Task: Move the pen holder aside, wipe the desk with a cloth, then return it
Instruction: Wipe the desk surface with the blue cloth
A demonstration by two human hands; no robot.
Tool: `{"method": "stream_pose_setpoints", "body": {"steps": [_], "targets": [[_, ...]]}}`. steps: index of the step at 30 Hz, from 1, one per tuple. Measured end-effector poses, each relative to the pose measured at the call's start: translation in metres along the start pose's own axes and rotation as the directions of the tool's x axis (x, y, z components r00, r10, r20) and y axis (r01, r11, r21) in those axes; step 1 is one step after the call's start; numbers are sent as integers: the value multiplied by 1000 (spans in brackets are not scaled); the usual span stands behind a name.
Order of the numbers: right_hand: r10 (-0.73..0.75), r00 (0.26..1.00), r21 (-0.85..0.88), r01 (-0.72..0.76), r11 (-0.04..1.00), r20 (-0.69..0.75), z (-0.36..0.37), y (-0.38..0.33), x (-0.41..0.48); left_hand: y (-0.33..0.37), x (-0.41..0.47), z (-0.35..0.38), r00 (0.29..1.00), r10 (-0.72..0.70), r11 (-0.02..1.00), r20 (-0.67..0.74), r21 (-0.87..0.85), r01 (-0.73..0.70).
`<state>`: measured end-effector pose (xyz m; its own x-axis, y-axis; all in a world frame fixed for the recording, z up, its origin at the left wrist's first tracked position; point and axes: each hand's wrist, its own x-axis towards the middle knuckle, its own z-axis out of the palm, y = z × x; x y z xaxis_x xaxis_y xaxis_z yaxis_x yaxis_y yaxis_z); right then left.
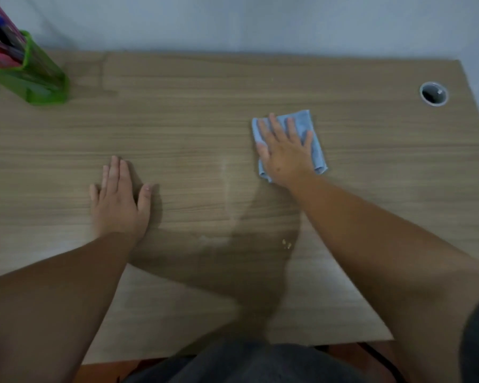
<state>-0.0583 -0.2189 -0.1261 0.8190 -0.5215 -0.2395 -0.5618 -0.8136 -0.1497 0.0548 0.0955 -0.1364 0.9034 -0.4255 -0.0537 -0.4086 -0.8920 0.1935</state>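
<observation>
**Flat palm on the cloth, pen holder off in the far left corner**

The right hand lies fingers spread and flat on a folded blue cloth, pressing it onto the desk — not pinching it. The cloth sits right of centre, its edges showing around the hand. The left hand rests palm down on bare wood to the left, fingers straight and together, thumb out, holding nothing. A faint pale streak runs between the two hands. Well apart from both, the green pen holder stands at the far left — full of coloured pens. A round cable hole sits at the far right.
</observation>
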Motion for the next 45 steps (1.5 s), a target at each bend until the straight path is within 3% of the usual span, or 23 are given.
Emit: {"method": "stream_pose_setpoints", "body": {"steps": [7, 13, 19, 24, 28, 33, 38, 42, 45], "targets": [[173, 985, 26, -172, 985, -23, 8, 56, -110, -3, 0, 2, 1000, 10, 1000, 23, -4, -10], [158, 987, -1, -158, 988, -7, 43, -41, -194, -4, -1, 2, 1000, 6, 1000, 25, -13, -6], [55, 998, 76, -54, 996, -19, 39, -110, -110, -6, 1, 5, 999, 11, 1000, 35, -5, -11], [-7, 1000, 51, 7, 999, -7, 23, -96, -24, -6, 0, 6, 1000, -2, 1000, 13, -10, 2], [150, 988, 98, -146, 984, -33, 13, -44, -11, -5, 0, 5, 1000, 3, 1000, 27, -16, -3], [331, 939, 72, -325, 943, -97, 24, -9, -87, -4, -1, 2, 999, -1, 1000, 48, -15, 2], [203, 976, 34, -201, 979, -79, 35, -60, -118, -2, 0, -1, 998, -3, 1000, 56, -14, 4], [61, 998, 47, -60, 997, -35, 26, -80, -56, -2, -1, -5, 998, -7, 1000, 63, -3, 7], [97, 995, 83, -94, 992, -34, 13, -71, 4, 2, -1, -8, 997, -8, 1000, 70, -13, 9]]}}
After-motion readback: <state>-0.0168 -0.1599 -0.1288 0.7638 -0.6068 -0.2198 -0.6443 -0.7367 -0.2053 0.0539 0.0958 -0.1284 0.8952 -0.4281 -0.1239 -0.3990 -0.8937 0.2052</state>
